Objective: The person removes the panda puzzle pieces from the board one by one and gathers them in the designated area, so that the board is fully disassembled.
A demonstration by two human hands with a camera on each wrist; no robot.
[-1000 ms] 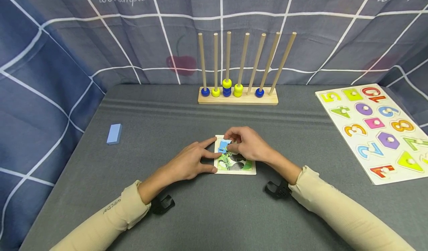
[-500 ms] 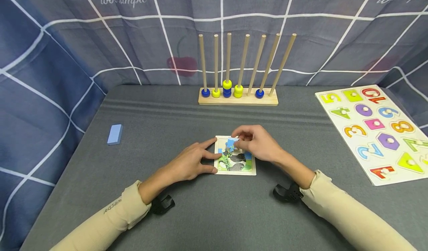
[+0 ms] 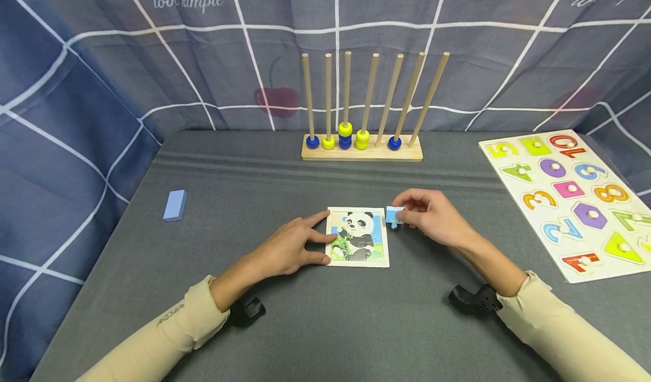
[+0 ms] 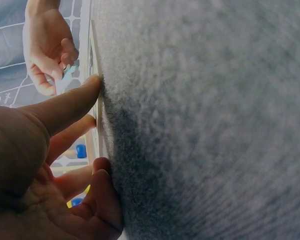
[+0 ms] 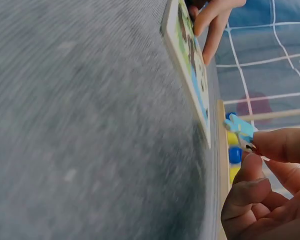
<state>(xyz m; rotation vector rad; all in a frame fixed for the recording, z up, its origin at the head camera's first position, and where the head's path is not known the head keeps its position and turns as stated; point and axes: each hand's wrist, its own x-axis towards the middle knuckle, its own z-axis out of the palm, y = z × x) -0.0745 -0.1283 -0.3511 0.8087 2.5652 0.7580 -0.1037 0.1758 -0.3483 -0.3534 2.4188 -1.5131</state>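
Note:
A panda jigsaw puzzle (image 3: 362, 241) in a pale square frame lies flat on the table in the head view. Its upper left part shows bare pale backing beside the panda's head. My left hand (image 3: 290, 246) rests at the frame's left edge, fingers spread and fairly straight, fingertips touching it. Just right of the frame's upper right corner, my right hand (image 3: 432, 215) pinches a light-blue puzzle piece (image 3: 393, 216) between thumb and fingers. In the right wrist view this puzzle piece (image 5: 241, 127) is held clear of the table, partly covered by the fingertips.
Behind the puzzle stands a wooden bead rack (image 3: 362, 153) with upright rods and blue and yellow beads. A white number-and-shape board (image 3: 574, 207) lies at the right. Far left is a blue block (image 3: 175, 205). A checked curtain (image 3: 224, 65) hangs behind the table.
My right hand has lifted the blue puzzle piece from the puzzle's upper left and carried it right, past the frame. The panda's head is now uncovered. My left hand has stayed still.

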